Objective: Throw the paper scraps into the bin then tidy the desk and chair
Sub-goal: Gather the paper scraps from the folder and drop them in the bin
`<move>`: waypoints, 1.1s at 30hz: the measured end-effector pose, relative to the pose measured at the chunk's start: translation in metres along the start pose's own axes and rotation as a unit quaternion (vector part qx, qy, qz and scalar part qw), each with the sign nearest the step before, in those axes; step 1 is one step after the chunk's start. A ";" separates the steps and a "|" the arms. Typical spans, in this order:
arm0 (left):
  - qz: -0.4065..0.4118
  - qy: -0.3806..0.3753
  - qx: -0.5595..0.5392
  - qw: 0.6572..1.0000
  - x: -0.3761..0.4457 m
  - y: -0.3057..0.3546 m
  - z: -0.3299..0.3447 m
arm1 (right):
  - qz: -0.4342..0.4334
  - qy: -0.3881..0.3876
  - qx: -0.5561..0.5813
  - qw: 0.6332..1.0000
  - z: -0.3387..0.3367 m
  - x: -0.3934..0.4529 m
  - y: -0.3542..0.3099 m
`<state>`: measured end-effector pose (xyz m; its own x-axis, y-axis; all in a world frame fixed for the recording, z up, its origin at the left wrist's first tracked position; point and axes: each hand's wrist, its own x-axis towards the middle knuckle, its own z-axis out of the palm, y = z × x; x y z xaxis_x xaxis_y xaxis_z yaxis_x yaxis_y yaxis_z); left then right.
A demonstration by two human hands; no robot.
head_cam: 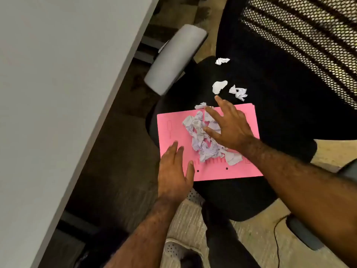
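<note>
the grey worktop [48, 93] filled the left side of the view, and the part that showed carried nothing; the rest of it ran out of frame, so whether it needed tidying could not be judged. just right of it the chair's grey armrest [173, 59] stood beside the black chair seat [270, 117]. the left hand [173, 171] lay flat, its grip spread and holding nothing, pressing the near left corner of a pink folder [173, 128] that rested on the seat. a heap of crumpled paper scraps [201, 138] sat on the folder's middle, gathered but not binned. the right hand [229, 128] hovered over or touched the heap's right side, fingers [212, 115] splayed, gripping nothing as far as could be seen; its palm side was hidden. beyond the folder's far edge several loose scraps [219, 87] still lay on the seat, one [222, 60] farther back near the mesh backrest [309, 45].

by this showing the task was early: scraps partly collected, none thrown away, desk and chair not yet tidied. no bin was in view. the floor under the worktop was dark and hard to read.
</note>
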<state>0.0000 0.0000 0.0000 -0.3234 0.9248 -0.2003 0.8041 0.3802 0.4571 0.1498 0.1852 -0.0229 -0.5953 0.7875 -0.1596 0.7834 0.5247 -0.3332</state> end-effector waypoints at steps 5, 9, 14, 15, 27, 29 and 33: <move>-0.043 0.048 -0.029 0.998 0.014 -0.003 0.017 | -0.062 -0.054 -0.095 0.992 0.034 0.015 0.018; -0.033 0.062 -0.034 0.997 0.031 0.002 0.030 | -0.085 -0.014 -0.116 0.989 0.048 0.017 0.029; 0.017 0.010 0.020 1.000 0.069 0.010 0.045 | -0.101 0.021 -0.097 0.990 0.055 0.018 0.038; 0.031 -0.001 0.038 0.999 0.077 0.011 0.048 | -0.101 0.026 -0.090 0.991 0.056 0.019 0.039; 0.156 -0.032 0.183 0.970 0.130 0.011 0.077 | -0.061 0.141 0.009 0.988 0.062 0.023 0.053; 0.178 -0.008 0.195 0.964 0.132 0.008 0.080 | -0.058 0.166 0.004 0.984 0.064 0.025 0.053; 0.229 0.027 0.155 0.961 0.137 0.008 0.085 | -0.070 0.211 0.009 0.975 0.068 0.032 0.053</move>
<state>0.0045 0.1285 -0.0970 0.0812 0.9967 0.0089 0.9753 -0.0813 0.2052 0.1605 0.2164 -0.1088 -0.5667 0.7732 0.2848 0.6941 0.6342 -0.3406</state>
